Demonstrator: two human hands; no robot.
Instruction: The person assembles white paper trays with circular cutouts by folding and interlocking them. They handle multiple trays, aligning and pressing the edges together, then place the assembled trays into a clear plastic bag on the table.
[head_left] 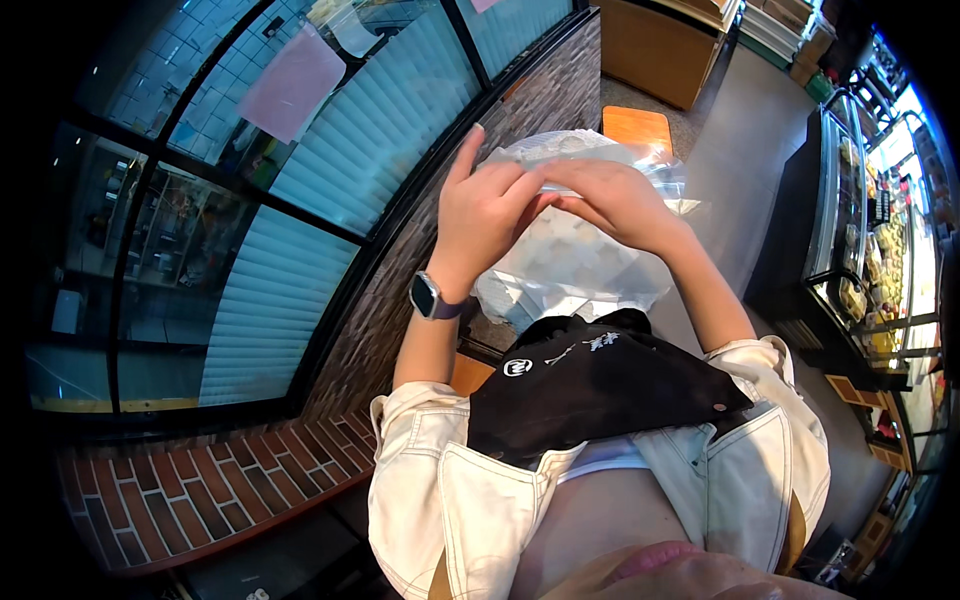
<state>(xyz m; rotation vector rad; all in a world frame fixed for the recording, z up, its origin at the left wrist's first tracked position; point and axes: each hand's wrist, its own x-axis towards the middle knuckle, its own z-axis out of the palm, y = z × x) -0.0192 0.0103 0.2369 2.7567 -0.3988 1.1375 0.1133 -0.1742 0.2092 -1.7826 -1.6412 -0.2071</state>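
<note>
Both hands meet above a large clear plastic bag with pale, whitish contents I cannot make out. My left hand, with a smartwatch on its wrist, has one finger pointing up. Its thumb and other fingers are pinched together at the bag's upper edge. From the right, my right hand bends over toward it, its fingertips closed on the plastic and touching the left hand's fingers. The fingertips partly hide the bit of film between them. Beneath the hands, the bag spreads out in front of my black apron.
On the left, black-framed windows with blinds rise above a stone-patterned wall. A brick-topped ledge runs at lower left. An orange stool seat stands beyond the bag, near cardboard boxes. A lit display case lines the right.
</note>
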